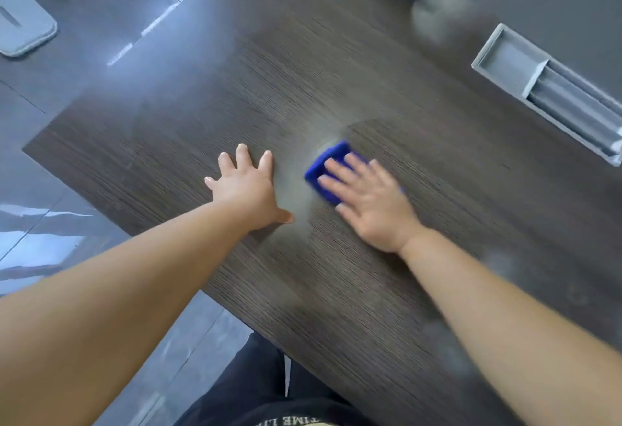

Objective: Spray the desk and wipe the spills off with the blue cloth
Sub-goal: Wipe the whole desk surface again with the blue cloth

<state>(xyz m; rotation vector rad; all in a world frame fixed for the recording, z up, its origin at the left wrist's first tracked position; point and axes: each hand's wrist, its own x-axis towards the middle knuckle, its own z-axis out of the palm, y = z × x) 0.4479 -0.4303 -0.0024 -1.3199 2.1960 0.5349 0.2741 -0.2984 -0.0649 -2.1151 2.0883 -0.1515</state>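
A dark wood-grain desk (303,82) fills most of the head view. My right hand (370,200) lies flat on a folded blue cloth (324,166), pressing it to the desk; only the cloth's far-left part shows past my fingers. My left hand (247,186) rests palm down on the desk just left of the cloth, fingers spread, holding nothing. A pale grey smear (296,203) runs between the two hands. Another pale smudge (437,11) sits near the desk's far edge. No spray bottle is in view.
A grey recessed cable tray (505,62) is set into the desk at the right. The desk's left edge drops to a glossy tiled floor (40,230). A grey lidded bin (20,21) stands on the floor at far left. My dark trousers (262,388) show at the bottom.
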